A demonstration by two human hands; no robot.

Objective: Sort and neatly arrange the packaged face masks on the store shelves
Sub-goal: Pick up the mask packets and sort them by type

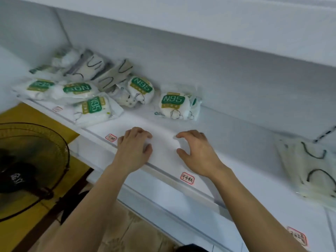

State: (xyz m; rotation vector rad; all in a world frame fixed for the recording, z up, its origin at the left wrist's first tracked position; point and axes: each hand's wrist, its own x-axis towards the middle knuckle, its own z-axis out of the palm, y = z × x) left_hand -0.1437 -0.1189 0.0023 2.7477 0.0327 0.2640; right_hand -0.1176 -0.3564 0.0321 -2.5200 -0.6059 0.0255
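Observation:
Several packaged N95 masks with green labels lie scattered on the white shelf (236, 135). One N95 pack (173, 104) lies just beyond my hands, another N95 pack (94, 108) at the shelf's front left, and a third N95 pack (141, 88) leans behind. Grey-beige masks with dark ear loops (116, 73) are piled at the back left. A stack of pale masks with black loops (309, 170) sits at the right. My left hand (134, 148) and right hand (196, 151) hover over the bare shelf front, fingers loosely curled, holding nothing.
Red-bordered price tags (187, 178) sit on the shelf's front rail. A black floor fan (31, 166) stands low at the left over a yellow surface. An upper shelf (218, 24) overhangs. A lower shelf (181, 215) runs beneath my arms.

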